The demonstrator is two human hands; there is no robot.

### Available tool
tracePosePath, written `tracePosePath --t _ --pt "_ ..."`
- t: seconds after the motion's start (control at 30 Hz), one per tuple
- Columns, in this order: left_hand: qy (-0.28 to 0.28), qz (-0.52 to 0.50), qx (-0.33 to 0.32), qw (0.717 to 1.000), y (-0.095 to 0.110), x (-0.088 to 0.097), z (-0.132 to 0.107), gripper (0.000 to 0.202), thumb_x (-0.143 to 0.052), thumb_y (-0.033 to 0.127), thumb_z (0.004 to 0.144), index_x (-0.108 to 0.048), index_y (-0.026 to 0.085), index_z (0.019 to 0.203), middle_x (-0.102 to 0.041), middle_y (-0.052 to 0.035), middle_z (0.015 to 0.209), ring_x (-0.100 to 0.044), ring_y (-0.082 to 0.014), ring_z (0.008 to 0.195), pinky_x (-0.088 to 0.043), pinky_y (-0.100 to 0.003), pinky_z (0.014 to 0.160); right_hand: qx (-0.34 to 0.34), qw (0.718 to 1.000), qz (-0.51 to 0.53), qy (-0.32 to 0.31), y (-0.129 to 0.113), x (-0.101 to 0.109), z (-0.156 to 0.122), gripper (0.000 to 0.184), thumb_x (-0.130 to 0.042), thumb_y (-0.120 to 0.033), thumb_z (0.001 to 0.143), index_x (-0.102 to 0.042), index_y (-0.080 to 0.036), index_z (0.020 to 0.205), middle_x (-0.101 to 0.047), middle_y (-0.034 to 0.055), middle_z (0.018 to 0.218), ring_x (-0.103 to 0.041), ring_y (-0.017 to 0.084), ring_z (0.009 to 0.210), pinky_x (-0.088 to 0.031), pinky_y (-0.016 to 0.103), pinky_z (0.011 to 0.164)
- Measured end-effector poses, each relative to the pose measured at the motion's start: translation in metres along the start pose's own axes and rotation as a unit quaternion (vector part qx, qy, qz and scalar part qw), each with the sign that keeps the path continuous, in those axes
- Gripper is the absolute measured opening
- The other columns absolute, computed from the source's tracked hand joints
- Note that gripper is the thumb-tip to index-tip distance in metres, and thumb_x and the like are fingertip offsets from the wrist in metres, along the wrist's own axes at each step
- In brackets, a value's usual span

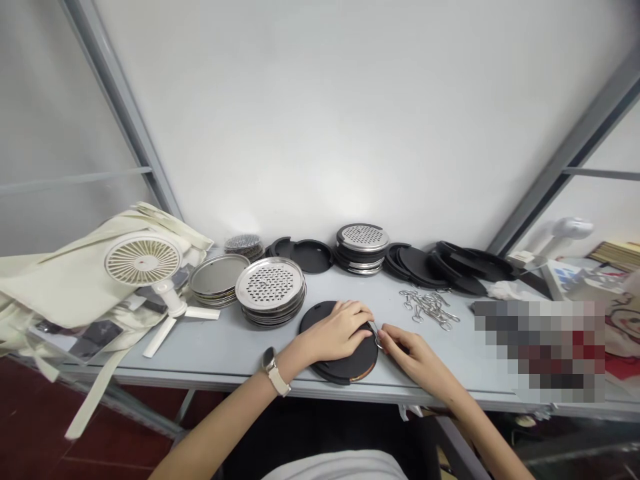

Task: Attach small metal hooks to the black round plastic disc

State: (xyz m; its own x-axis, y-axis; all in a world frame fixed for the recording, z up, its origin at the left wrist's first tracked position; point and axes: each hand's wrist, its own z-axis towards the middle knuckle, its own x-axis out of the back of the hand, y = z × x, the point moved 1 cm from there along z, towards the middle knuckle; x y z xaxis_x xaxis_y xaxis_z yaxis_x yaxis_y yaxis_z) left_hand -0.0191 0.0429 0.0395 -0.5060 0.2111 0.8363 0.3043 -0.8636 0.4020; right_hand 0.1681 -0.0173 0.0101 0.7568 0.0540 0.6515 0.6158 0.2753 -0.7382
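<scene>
A black round disc [345, 369], with an orange-brown patch on its near rim, lies flat on the table in front of me. My left hand [340, 330] rests on top of it, fingers bent together and gripping its right side. At that right edge, my right hand [400, 343] pinches a small metal ring piece [376, 335] between thumb and fingers. The piece touches the disc's edge, and its far end is partly hidden by my left fingers. More looped metal pieces [429, 307] lie in a loose pile beyond my right hand.
Stacked round metal grater plates [270, 287] and plain metal discs [213, 277] stand left. Behind are a grater stack [363, 239] and black round trays [313, 257], with more black parts [420, 265] rightward. A white fan [145, 260] and cream bags [65, 273] occupy the left end.
</scene>
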Motion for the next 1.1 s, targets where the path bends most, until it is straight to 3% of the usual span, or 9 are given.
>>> tracePosePath --t 1.1 --pt "-0.016 -0.011 -0.002 1.0 0.0031 0.0027 0.0012 0.023 -0.043 0.02 0.097 -0.05 0.02 0.119 -0.056 -0.0073 0.119 -0.052 -0.0199 0.113 -0.033 -0.037 0.103 0.003 1.0 0.019 0.009 0.0044 -0.0002 -0.0001 0.035 -0.037 -0.043 0.098 -0.044 -0.02 0.073 -0.041 -0.0042 0.066 -0.039 0.012 0.062 -0.036 0.023 0.058"
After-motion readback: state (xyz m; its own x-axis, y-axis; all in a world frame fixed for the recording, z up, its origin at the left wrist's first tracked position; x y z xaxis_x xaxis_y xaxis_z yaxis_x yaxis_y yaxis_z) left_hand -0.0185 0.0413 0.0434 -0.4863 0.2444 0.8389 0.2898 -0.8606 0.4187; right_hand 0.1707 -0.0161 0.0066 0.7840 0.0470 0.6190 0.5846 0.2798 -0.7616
